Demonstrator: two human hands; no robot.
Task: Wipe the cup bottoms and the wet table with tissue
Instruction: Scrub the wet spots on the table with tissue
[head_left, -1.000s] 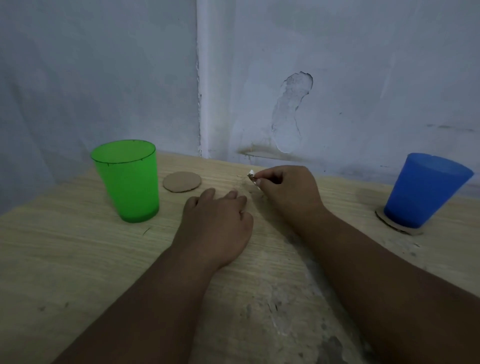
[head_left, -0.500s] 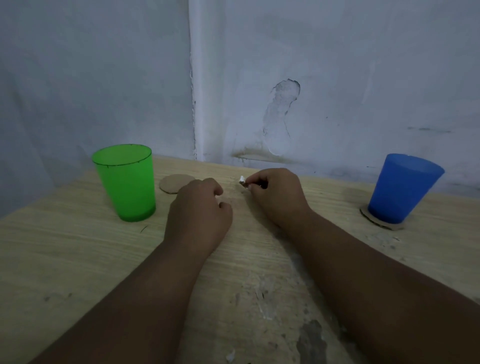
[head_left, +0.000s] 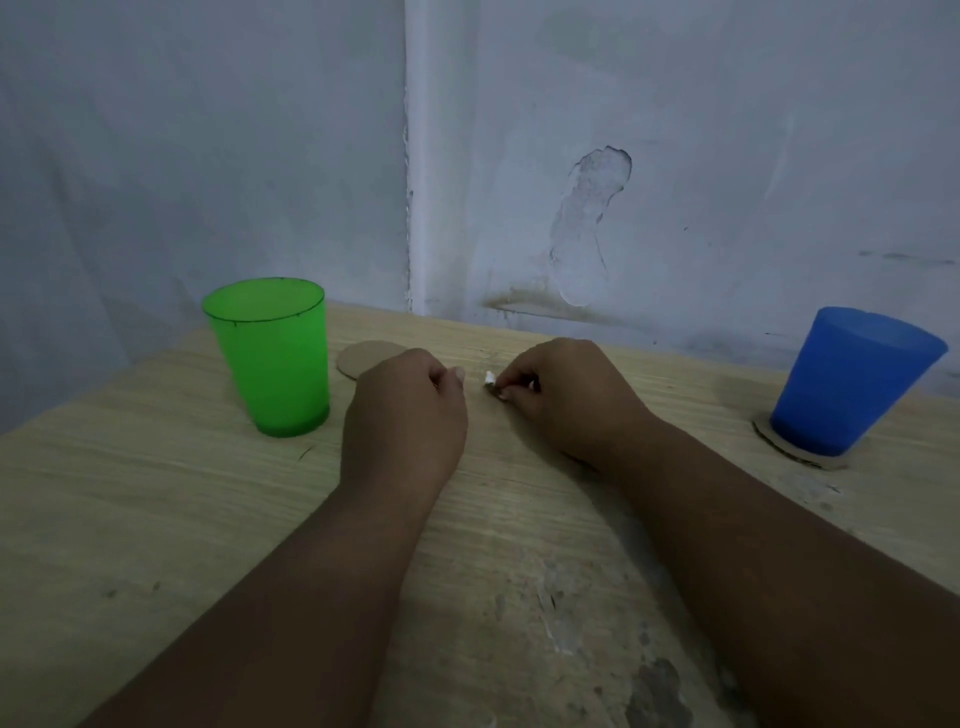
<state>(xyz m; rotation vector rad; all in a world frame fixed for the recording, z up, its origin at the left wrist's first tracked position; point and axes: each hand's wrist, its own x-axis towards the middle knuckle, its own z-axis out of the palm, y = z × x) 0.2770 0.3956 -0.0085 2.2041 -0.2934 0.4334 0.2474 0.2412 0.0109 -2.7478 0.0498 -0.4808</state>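
Two cups stand upright on the wooden table (head_left: 130, 493): a green cup (head_left: 270, 358), and a blue cup (head_left: 852, 384) far to the right of it. Two round cardboard coasters:
- The bare coaster (head_left: 358, 356) lies just right of the green cup, partly hidden by the left hand (head_left: 405, 415).
- The second coaster (head_left: 800, 457) sits under the blue cup, only its front edge showing.

Two hands, both right of the green cup. The left is nearer it, knuckles up, fingers curled under, nothing seen in it; the palm side is hidden. The right hand (head_left: 566, 395), further from the green cup, pinches one tiny white tissue scrap (head_left: 489, 378) between thumb and fingertip. Cannot tell whether the scrap touches the table. Both forearms are cut off at the bottom edge.
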